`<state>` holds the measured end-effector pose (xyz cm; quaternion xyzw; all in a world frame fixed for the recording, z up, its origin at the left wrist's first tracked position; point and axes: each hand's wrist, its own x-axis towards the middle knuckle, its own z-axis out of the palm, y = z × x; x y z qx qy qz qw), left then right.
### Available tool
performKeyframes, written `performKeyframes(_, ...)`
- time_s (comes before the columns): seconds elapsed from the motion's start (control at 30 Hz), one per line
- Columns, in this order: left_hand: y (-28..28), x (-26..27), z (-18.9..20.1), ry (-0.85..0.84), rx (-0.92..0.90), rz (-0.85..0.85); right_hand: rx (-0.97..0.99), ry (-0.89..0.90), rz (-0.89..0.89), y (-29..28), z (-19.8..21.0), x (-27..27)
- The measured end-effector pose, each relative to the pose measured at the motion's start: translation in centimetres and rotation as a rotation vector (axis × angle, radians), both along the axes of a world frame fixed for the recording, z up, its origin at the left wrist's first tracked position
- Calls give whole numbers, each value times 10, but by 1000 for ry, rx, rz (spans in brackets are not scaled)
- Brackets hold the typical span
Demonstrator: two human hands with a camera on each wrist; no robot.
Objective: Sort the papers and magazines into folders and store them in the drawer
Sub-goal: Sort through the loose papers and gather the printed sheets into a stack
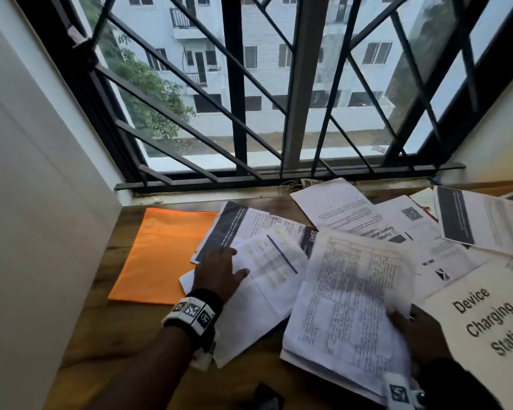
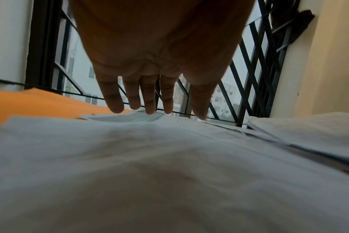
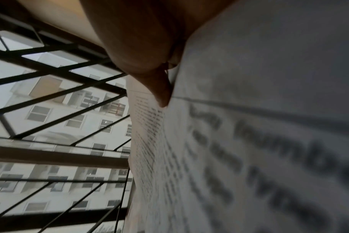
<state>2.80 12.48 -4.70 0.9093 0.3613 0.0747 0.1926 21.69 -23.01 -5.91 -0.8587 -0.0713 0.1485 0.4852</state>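
Note:
An orange folder (image 1: 160,255) lies flat at the left of the wooden desk (image 1: 113,335). Loose printed papers (image 1: 397,226) are scattered from the middle to the right. My left hand (image 1: 219,270) rests with straight fingers on a white sheet (image 1: 267,279) beside the folder; the left wrist view shows its fingers (image 2: 149,100) extended above that sheet (image 2: 149,165), the folder (image 2: 30,102) at left. My right hand (image 1: 415,327) pinches the lower right edge of a blurred, lifted sheet of dense text (image 1: 353,306). In the right wrist view the thumb (image 3: 159,88) presses on this sheet (image 3: 249,141).
A sheet reading "Device Charging Station" (image 1: 492,327) lies at the right front. A barred window (image 1: 264,93) stands right behind the desk, with a white wall (image 1: 36,173) on the left. A small dark object (image 1: 267,395) sits at the desk's front edge.

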Motion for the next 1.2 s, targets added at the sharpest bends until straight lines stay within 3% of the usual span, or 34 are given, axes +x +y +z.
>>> performKeyframes(0.17,8,19,0,284,34,-32,10,-10,18,-30,-16,10)
performKeyframes(0.4,12,34,8,462,104,-54,92,-20,45,-20,-1,5)
performKeyframes(0.6,15,40,17,495,71,-36,113,-45,35,-13,0,8)
performKeyframes(0.7,17,41,18,361,39,-3,111,-10,12,-10,-4,15)
performKeyframes(0.83,25,35,22,35,-253,-3,91,24,19,-8,-12,22)
performKeyframes(1.03,49,17,41,-284,-404,-37,108,-12,47,-5,-9,35)
performKeyframes(1.2,37,22,64,-521,-559,86,118,-47,54,3,-2,52)
